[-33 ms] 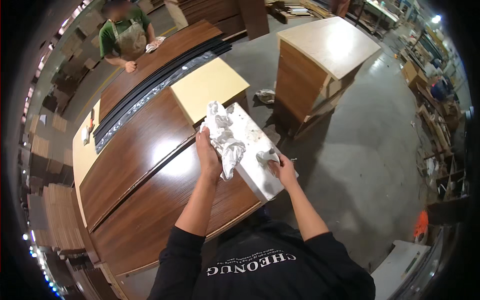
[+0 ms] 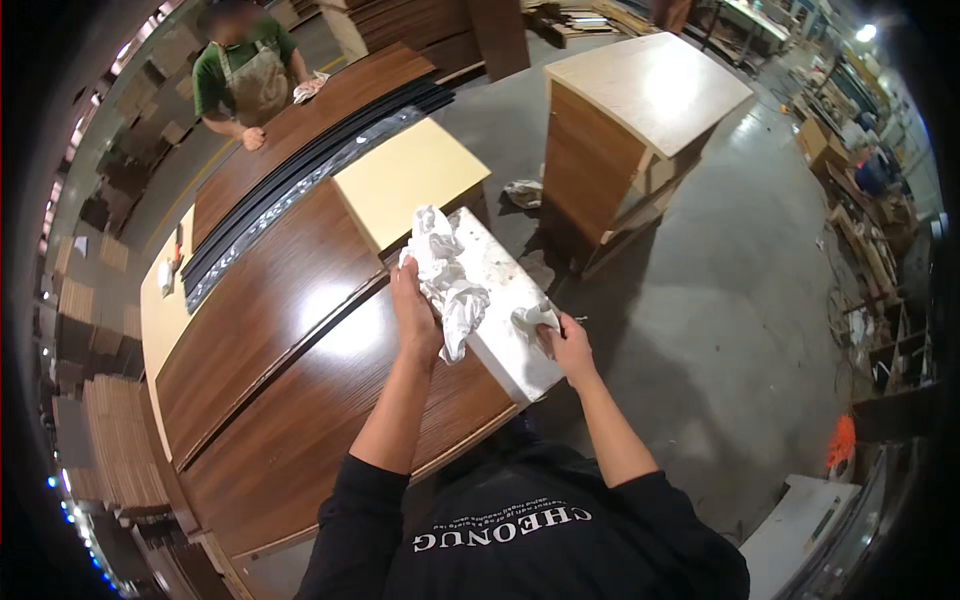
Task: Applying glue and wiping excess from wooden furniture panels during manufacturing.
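My left hand (image 2: 414, 312) is closed on a bunched white rag (image 2: 437, 257), its loose folds hanging over the fingers. To the right, my right hand (image 2: 569, 348) pinches a smaller white rag (image 2: 534, 314). Both are over a long white block (image 2: 492, 262) with dark specks on its top, which lies along the right edge of the worktable. Glossy dark brown panels (image 2: 290, 440) cover the table to the left of my hands. Just beyond the block is a pale yellow board (image 2: 415, 180). What my right fingertips touch underneath is hidden.
Black strips (image 2: 290, 180) lie across the far side of the table. Behind them a person in an apron (image 2: 255, 85) holds a white rag. A brown cabinet with a pale top (image 2: 650, 95) stands on the floor at right. Stacked brown boards (image 2: 125, 440) line the left.
The scene has shifted slightly left in the view. My hands and the rags keep almost the same position.
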{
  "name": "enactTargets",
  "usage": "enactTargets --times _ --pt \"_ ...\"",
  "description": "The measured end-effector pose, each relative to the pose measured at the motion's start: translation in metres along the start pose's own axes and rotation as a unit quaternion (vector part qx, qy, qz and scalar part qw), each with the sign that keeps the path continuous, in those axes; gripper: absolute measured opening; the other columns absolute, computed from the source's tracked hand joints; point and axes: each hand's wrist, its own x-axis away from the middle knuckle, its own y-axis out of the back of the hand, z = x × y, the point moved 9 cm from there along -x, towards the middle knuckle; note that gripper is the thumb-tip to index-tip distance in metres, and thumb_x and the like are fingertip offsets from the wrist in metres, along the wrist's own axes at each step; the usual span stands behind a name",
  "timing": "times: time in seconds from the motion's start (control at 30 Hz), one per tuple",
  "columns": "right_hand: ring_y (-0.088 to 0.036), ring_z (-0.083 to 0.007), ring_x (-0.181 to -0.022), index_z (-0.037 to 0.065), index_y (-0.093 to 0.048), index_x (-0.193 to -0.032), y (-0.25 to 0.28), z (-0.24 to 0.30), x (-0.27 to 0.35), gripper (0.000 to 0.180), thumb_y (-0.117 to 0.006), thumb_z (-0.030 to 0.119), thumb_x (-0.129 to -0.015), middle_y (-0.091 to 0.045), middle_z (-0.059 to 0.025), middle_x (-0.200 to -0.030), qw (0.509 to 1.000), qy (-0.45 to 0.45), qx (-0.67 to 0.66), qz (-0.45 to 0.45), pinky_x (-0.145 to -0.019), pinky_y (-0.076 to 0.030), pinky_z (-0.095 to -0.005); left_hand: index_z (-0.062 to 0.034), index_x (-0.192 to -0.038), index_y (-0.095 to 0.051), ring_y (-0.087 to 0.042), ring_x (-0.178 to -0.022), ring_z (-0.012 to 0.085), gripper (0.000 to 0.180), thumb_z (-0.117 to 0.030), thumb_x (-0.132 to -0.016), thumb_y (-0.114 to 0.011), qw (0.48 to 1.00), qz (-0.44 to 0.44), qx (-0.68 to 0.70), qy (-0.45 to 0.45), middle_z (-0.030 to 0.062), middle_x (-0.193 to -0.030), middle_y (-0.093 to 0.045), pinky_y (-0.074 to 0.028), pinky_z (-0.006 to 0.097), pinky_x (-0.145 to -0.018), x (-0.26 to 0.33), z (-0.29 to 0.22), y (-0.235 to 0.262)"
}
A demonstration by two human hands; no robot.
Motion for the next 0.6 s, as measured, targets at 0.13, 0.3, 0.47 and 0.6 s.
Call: enactTargets --times 0.13,0.3,0.47,0.6 --pt "-0.056 -0.0081 -0.079 -0.001 -0.063 -0.103 0.026 0.038 0.037 0.022 -0.06 0.008 -0.083 -0.063 0.0007 -0.088 0.989 0.005 -0.145 0.012 -0.072 -0.045 -0.0249 -0.0043 -0.124 -0.041 -0.057 -0.098 0.0214 0.037 -0.029 -0.097 -0.045 0.989 0.115 -0.081 0.052 0.0112 -0.111 -0.054 -0.05 0.035 -0.085 0.032 0.037 -0.047" --pt "-0.06 -0.012 -0.081 -0.002 -0.064 -0.105 0.035 0.065 0.062 0.029 -0.059 0.01 -0.079 -0.068 -0.0073 -0.091 0.998 -0.017 -0.006 0.065 -0.075 -0.048 -0.0279 -0.0059 -0.129 -0.043 -0.051 -0.108 0.0166 0.051 -0.025 -0.087 -0.066 0.909 0.343 -0.231 0.06 0.0101 -0.12 -0.053 -0.044 0.031 -0.091 0.098 0.075 -0.095" --pt "-0.06 -0.0124 -0.08 -0.003 -0.065 -0.101 0.03 0.065 0.082 0.029 -0.063 0.013 -0.077 -0.068 -0.0105 -0.088 0.993 0.005 0.036 0.109 -0.074 -0.048 -0.0283 -0.0045 -0.119 -0.051 -0.061 -0.089 0.0127 0.046 -0.002 -0.078 -0.072 0.927 0.279 -0.245 0.056 0.005 -0.099 -0.065 -0.05 0.027 -0.08 0.108 0.079 -0.081" --pt "-0.058 -0.0095 -0.078 -0.002 -0.064 -0.102 0.03 0.062 0.096 0.026 -0.064 0.011 -0.08 -0.067 -0.0054 -0.087 0.993 0.018 0.008 0.12 -0.072 -0.047 -0.0255 -0.0013 -0.115 -0.052 -0.061 -0.086 0.014 0.04 -0.005 -0.08 -0.072 0.962 0.143 -0.234 -0.008 0.0063 -0.097 -0.064 -0.05 0.027 -0.074 0.09 0.05 -0.067"
